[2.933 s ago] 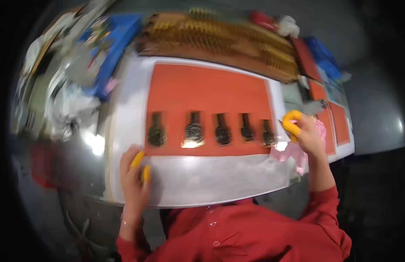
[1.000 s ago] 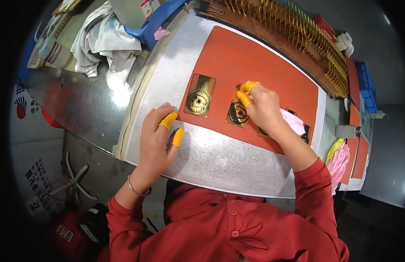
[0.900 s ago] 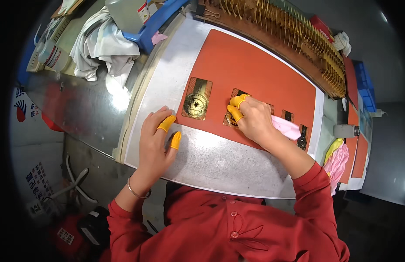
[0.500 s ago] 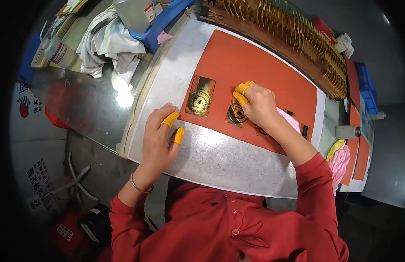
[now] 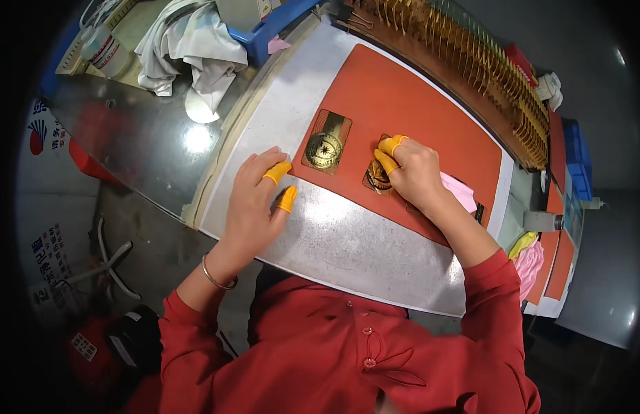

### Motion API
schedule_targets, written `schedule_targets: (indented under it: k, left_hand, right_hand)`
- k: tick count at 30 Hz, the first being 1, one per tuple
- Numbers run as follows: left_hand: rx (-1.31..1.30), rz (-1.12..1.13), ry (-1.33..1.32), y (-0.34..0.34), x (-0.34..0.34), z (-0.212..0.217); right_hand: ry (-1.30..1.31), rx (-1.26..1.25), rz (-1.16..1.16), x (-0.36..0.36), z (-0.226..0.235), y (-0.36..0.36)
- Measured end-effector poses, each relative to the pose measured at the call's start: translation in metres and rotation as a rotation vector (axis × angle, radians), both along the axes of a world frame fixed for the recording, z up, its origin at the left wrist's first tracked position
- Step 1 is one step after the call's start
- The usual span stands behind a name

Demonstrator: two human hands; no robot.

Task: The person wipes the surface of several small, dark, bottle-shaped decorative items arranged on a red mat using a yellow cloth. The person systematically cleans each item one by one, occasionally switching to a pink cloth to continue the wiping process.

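Observation:
My right hand [image 5: 418, 171] is closed, its yellow finger cots pressed down on a black-and-gold card [image 5: 377, 179] that it partly covers. A pink cloth [image 5: 459, 192] sticks out from behind that hand and seems to be gripped in it; the hidden part I cannot see. To the left, another black-and-gold card [image 5: 327, 141] with a round emblem lies flat on the orange sheet [image 5: 410, 96]. My left hand [image 5: 254, 196] rests by the sheet's near left corner, holding nothing, with cotted thumb and forefinger apart. Past my right wrist a further card [image 5: 479, 212] shows in part.
A rack [image 5: 465, 76] of many gold-coloured pieces borders the far side of the grey work board [image 5: 361, 238]. At the upper left are a white rag [image 5: 192, 55], a white bottle [image 5: 105, 52] and a blue tray [image 5: 265, 34]. A grey bottle [image 5: 543, 221] and pink rag [image 5: 530, 265] sit at right.
The whole view has shifted and turned slightly. My right hand stays over the same card with its fingers a little moved; my left hand keeps its place at the sheet's corner.

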State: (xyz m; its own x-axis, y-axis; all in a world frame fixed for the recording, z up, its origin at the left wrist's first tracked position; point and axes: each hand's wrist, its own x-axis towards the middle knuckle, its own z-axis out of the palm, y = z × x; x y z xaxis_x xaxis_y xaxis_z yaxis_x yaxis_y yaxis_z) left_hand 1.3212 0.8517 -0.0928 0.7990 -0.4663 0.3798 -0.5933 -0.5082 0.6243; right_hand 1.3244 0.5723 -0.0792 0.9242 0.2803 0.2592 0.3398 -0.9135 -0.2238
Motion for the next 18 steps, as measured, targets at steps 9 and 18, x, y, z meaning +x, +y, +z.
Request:
schedule_targets:
  k: [9, 18]
  left_hand:
    - [-0.018, -0.006, 0.011, 0.003, 0.003, -0.002]
    - [-0.014, -0.001, 0.003, 0.003, 0.004, 0.0]
  right_hand:
    - [-0.008, 0.038, 0.091, -0.006, -0.003, 0.005]
    - [0.01, 0.065, 0.175, -0.024, 0.0, 0.015]
